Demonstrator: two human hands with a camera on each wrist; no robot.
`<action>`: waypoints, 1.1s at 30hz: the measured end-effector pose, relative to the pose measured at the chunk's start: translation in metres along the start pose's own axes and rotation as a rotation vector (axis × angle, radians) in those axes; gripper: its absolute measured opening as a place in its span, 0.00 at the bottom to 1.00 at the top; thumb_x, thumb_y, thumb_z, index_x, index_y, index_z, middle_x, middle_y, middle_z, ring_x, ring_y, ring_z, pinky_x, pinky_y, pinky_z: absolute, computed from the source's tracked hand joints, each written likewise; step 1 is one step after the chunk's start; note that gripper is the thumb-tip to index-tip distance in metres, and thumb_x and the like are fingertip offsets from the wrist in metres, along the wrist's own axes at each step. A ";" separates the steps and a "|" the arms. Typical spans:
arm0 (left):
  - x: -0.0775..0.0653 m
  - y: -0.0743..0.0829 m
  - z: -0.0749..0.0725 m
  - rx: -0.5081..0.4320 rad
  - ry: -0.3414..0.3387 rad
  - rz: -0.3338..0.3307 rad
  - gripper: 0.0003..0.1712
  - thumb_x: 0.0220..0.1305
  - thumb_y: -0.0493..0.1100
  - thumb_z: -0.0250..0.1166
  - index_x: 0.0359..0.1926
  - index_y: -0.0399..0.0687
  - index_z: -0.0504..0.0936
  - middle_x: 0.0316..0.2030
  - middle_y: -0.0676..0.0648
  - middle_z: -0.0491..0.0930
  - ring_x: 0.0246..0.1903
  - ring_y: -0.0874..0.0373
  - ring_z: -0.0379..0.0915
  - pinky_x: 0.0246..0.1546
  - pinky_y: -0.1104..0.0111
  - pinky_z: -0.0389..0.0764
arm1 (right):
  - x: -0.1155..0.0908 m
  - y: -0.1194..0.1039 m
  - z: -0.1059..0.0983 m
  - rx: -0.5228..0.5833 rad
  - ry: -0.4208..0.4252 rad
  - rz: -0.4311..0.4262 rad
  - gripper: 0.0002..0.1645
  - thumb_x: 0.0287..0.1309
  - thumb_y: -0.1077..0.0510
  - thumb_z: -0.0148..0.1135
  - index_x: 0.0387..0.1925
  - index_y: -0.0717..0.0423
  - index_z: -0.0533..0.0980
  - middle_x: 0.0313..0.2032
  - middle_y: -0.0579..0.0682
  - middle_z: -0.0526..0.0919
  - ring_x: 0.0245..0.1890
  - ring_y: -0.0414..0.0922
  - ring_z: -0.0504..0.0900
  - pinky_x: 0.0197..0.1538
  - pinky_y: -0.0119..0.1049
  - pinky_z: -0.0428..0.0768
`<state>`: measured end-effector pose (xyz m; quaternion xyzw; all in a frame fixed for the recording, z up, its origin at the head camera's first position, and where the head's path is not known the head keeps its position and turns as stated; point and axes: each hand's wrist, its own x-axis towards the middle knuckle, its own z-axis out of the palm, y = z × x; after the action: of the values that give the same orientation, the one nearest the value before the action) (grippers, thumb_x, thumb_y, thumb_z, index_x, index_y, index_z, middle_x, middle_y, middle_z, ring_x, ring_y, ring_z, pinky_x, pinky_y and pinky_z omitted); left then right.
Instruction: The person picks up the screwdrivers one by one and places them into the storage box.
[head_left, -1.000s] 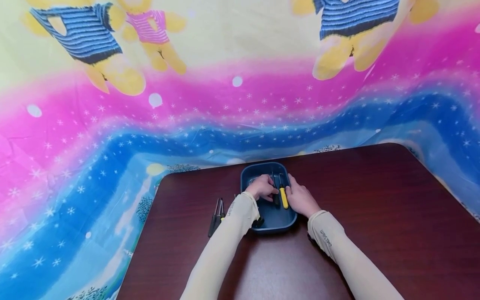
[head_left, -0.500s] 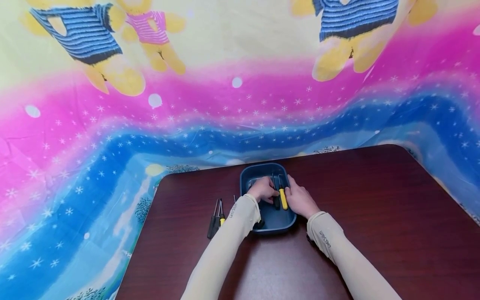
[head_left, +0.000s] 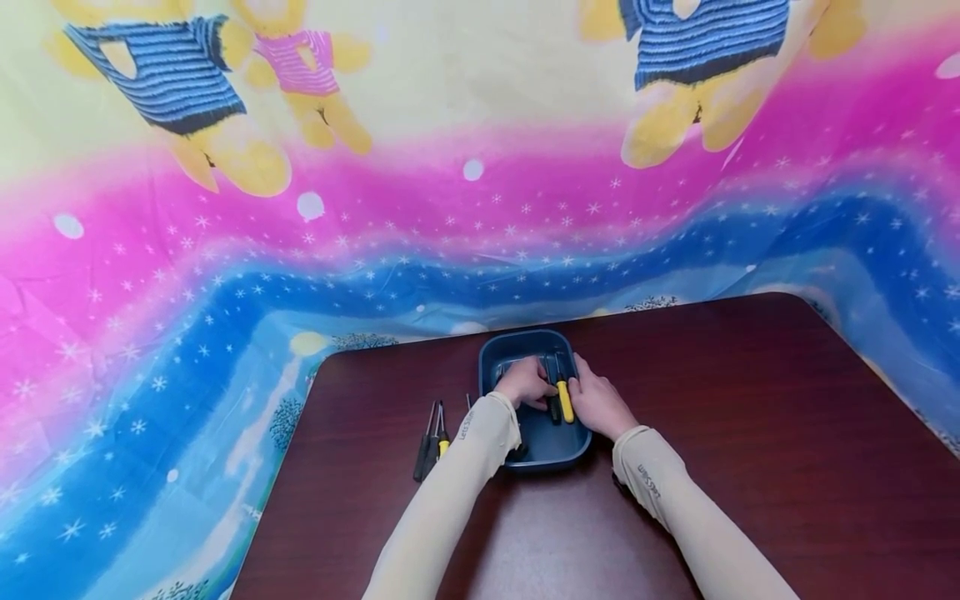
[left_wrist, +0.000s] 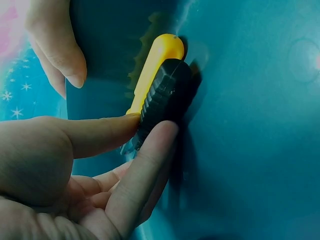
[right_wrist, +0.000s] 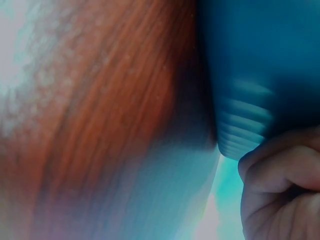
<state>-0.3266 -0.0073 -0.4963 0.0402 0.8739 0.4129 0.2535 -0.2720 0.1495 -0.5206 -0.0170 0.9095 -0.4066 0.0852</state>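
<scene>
A dark blue plastic bin [head_left: 551,446] stands on the brown table. Inside, along its right wall, a yellow-handled screwdriver [head_left: 566,404] and a black-handled screwdriver [head_left: 555,410] lie side by side. My left hand [head_left: 525,382] reaches into the bin and pinches the black handle between thumb and forefinger. The left wrist view shows that ribbed black handle [left_wrist: 167,87] against the yellow one [left_wrist: 161,55]. My right hand [head_left: 600,402] grips the bin's right wall, with curled fingers [right_wrist: 280,172] on its outside in the right wrist view. My left hand partly hides the shafts.
Several screwdrivers, some with black handles [head_left: 422,454] and one with a yellow and black handle [head_left: 443,442], lie left of the bin. My left sleeve [head_left: 450,492] partly covers them. A printed cloth [head_left: 420,275] hangs behind the table [head_left: 712,375].
The black-handled screwdriver has slid slightly toward me beside the yellow one, under my left fingers. My right hand stays at the bin's wall. The head view has tilted slightly.
</scene>
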 end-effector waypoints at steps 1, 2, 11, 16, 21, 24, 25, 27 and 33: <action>0.000 0.000 0.000 -0.003 -0.001 -0.001 0.16 0.67 0.35 0.70 0.51 0.33 0.76 0.40 0.42 0.79 0.34 0.49 0.87 0.35 0.62 0.89 | 0.000 0.000 0.000 0.004 -0.001 0.001 0.37 0.82 0.53 0.38 0.83 0.59 0.43 0.59 0.70 0.81 0.47 0.55 0.87 0.52 0.54 0.83; 0.000 0.000 0.001 -0.005 -0.003 0.000 0.17 0.68 0.35 0.70 0.52 0.33 0.75 0.40 0.42 0.79 0.35 0.48 0.87 0.35 0.62 0.89 | 0.000 0.001 0.000 0.005 0.000 0.003 0.37 0.82 0.53 0.38 0.83 0.59 0.43 0.58 0.69 0.81 0.47 0.55 0.87 0.52 0.54 0.83; -0.010 0.004 -0.002 -0.027 0.004 0.010 0.18 0.70 0.36 0.68 0.55 0.33 0.74 0.40 0.41 0.79 0.37 0.46 0.88 0.40 0.59 0.89 | -0.003 0.004 0.001 0.000 0.005 0.008 0.37 0.82 0.53 0.38 0.83 0.59 0.42 0.61 0.69 0.79 0.51 0.57 0.86 0.56 0.56 0.82; -0.018 0.009 -0.015 -0.015 0.035 0.046 0.19 0.70 0.39 0.68 0.56 0.35 0.75 0.43 0.40 0.81 0.35 0.48 0.87 0.42 0.58 0.89 | -0.003 0.004 0.001 -0.004 0.006 0.021 0.37 0.82 0.53 0.38 0.83 0.60 0.42 0.68 0.70 0.73 0.59 0.60 0.82 0.62 0.59 0.78; -0.031 0.012 -0.035 -0.036 0.070 0.092 0.23 0.71 0.42 0.68 0.60 0.35 0.75 0.46 0.41 0.81 0.33 0.52 0.86 0.47 0.54 0.88 | -0.002 0.002 0.001 0.001 -0.001 0.022 0.38 0.82 0.52 0.38 0.83 0.60 0.42 0.71 0.69 0.69 0.63 0.61 0.79 0.65 0.60 0.76; -0.040 0.012 -0.048 -0.015 0.114 0.130 0.22 0.71 0.43 0.69 0.59 0.37 0.76 0.45 0.39 0.82 0.37 0.47 0.87 0.50 0.51 0.86 | -0.002 0.001 0.000 -0.004 0.011 0.016 0.37 0.82 0.52 0.38 0.83 0.60 0.42 0.68 0.69 0.73 0.58 0.59 0.82 0.62 0.59 0.78; -0.043 0.011 -0.052 0.030 0.139 0.146 0.21 0.71 0.44 0.68 0.59 0.39 0.77 0.46 0.40 0.83 0.40 0.47 0.86 0.50 0.51 0.86 | -0.002 0.001 0.000 -0.007 0.014 0.016 0.37 0.82 0.53 0.38 0.83 0.60 0.42 0.66 0.68 0.75 0.55 0.58 0.83 0.60 0.57 0.79; -0.050 0.008 -0.061 0.149 0.207 0.177 0.20 0.71 0.47 0.68 0.58 0.42 0.79 0.48 0.41 0.83 0.45 0.46 0.85 0.52 0.52 0.85 | -0.002 0.001 0.000 -0.016 0.017 0.013 0.37 0.82 0.53 0.38 0.83 0.60 0.42 0.64 0.68 0.77 0.50 0.54 0.85 0.56 0.55 0.80; -0.069 -0.015 -0.083 0.453 0.407 0.201 0.20 0.70 0.49 0.69 0.57 0.45 0.81 0.51 0.44 0.83 0.51 0.47 0.81 0.54 0.52 0.81 | -0.001 0.000 0.000 -0.010 0.015 0.000 0.37 0.82 0.53 0.38 0.83 0.60 0.42 0.65 0.69 0.76 0.49 0.53 0.85 0.54 0.54 0.81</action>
<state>-0.3040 -0.0940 -0.4351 0.0982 0.9680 0.2302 0.0161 -0.2705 0.1491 -0.5204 -0.0144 0.9122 -0.4019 0.0785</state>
